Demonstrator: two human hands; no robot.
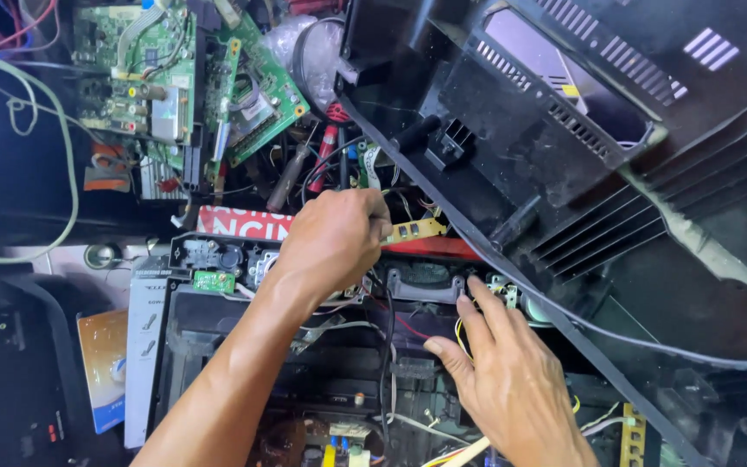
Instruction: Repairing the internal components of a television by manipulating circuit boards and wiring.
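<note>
My left hand point(335, 238) reaches in from the lower left and is closed in a fist over the opened black electronics chassis point(218, 346). A small yellow circuit strip point(415, 229) sticks out of its fingers. My right hand point(503, 376) lies lower right with fingers spread. Its index fingertip rests on the chassis edge, next to a yellow wire point(458, 333) and a red wire point(408, 327). A thin black cable point(385, 346) hangs down between the two hands.
A large black plastic rear cover point(564, 130) with vent slots fills the upper right. Green circuit boards point(144, 78) and a red-handled screwdriver point(322, 160) lie at the top. A red strip point(244, 223), a small green board point(214, 281) and a silver box point(144, 337) sit left.
</note>
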